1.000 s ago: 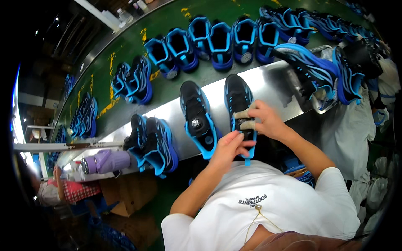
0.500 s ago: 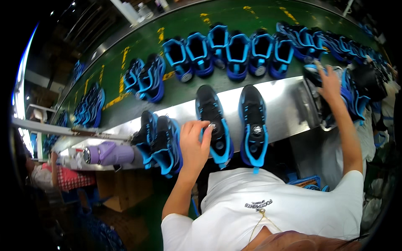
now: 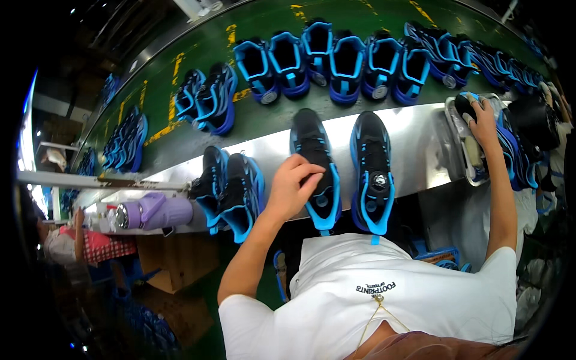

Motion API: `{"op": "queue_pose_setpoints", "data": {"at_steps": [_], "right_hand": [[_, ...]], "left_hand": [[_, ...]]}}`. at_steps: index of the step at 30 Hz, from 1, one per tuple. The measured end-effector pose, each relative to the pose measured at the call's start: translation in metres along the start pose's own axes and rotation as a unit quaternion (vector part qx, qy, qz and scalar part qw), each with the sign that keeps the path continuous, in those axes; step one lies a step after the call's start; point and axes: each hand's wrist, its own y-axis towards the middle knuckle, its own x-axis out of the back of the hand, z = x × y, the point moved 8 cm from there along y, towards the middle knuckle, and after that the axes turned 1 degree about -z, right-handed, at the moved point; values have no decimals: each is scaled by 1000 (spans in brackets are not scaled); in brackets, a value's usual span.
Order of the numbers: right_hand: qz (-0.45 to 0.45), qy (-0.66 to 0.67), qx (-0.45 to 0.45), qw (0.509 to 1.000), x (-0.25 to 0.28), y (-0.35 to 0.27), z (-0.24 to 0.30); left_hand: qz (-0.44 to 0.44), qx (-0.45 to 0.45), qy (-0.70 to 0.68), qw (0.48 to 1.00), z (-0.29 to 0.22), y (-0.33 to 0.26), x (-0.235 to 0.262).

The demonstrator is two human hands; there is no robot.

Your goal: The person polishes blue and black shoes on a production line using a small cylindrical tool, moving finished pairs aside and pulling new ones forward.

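Note:
Two black sneakers with blue trim stand side by side on the metal ledge in front of me, a left shoe [image 3: 310,133] and a right shoe [image 3: 372,135]. A round dial sits on the tongue of the right one. My left hand [image 3: 293,187] is over the left shoe's tongue, thumb and fingertips pinched together; what they hold, if anything, is hidden. My right hand [image 3: 483,125] reaches to a tray [image 3: 450,114] at the right, its fingers curled over a rounded black piece [image 3: 464,105] with a little blue, whose kind is unclear.
Another pair of sneakers [image 3: 235,195] stands left of my left hand, near a purple flask [image 3: 165,212]. A row of sneakers [image 3: 347,63] lines the green table [image 3: 264,129] beyond. More shoes [image 3: 519,156] and a black cylinder [image 3: 534,123] crowd the right side. A person [image 3: 66,246] is at far left.
My left hand shifts from beside the left shoe's dial to above its tongue, fingertips closer together. My right hand is lower in view, and more of the tray shows beside it.

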Motion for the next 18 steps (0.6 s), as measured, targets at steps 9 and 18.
{"op": "queue_pose_setpoints", "data": {"at_steps": [9,18], "right_hand": [[86,350,194,912,-70,28,316],[244,292,237,894,-173,30,369]], "left_hand": [[-129,24,38,991,-8,-20,-4],[31,-133,39,990,-41,-12,-14]]}}
